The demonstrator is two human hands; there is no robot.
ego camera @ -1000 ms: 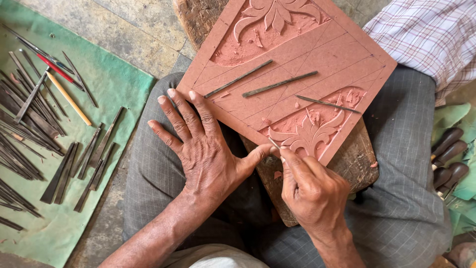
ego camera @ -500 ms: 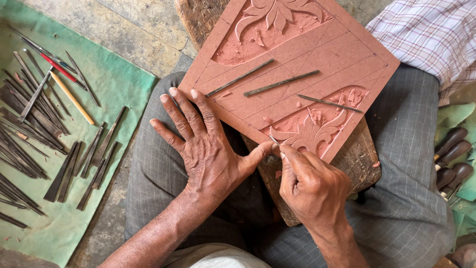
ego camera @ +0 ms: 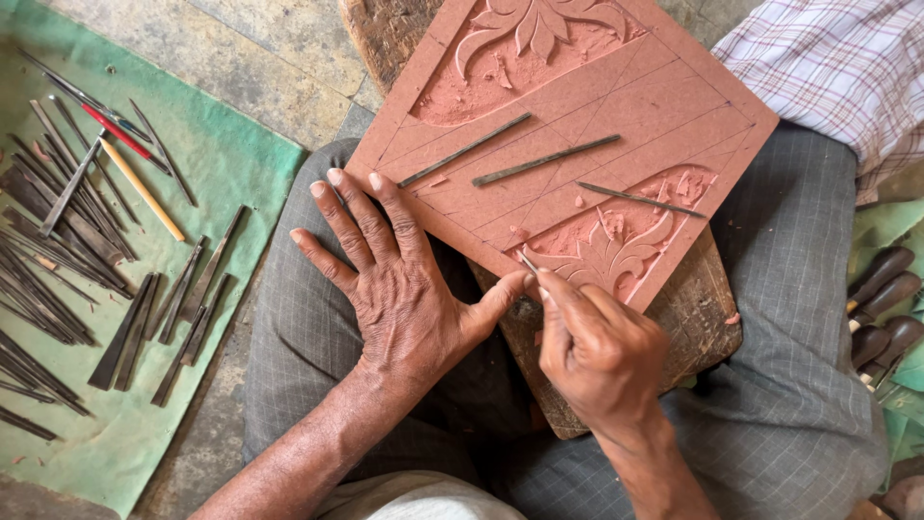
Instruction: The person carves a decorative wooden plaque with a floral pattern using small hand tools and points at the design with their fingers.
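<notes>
I am pinching a thin carving tool (ego camera: 528, 261) in my right hand (ego camera: 599, 351) at the red slab's (ego camera: 616, 106) near edge, bracing it with my splayed, empty left hand (ego camera: 399, 289), favouring shallow, controlled strokes along the leaf relief (ego camera: 606, 252).

Metal chisels (ego camera: 58, 260) spread on green cloth (ego camera: 241, 173); wooden-handled tools (ego camera: 881, 308).

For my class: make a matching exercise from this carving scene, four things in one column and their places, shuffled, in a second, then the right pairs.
Things:
1. right hand
2. left hand
3. red pencil
4. three loose chisels

Places:
A. on the green mat
B. lying on the red slab
C. spread flat at the slab's lower edge
D. pinching a thin tool at the carved leaf

Pairs: 1-D, 2-C, 3-A, 4-B
</notes>
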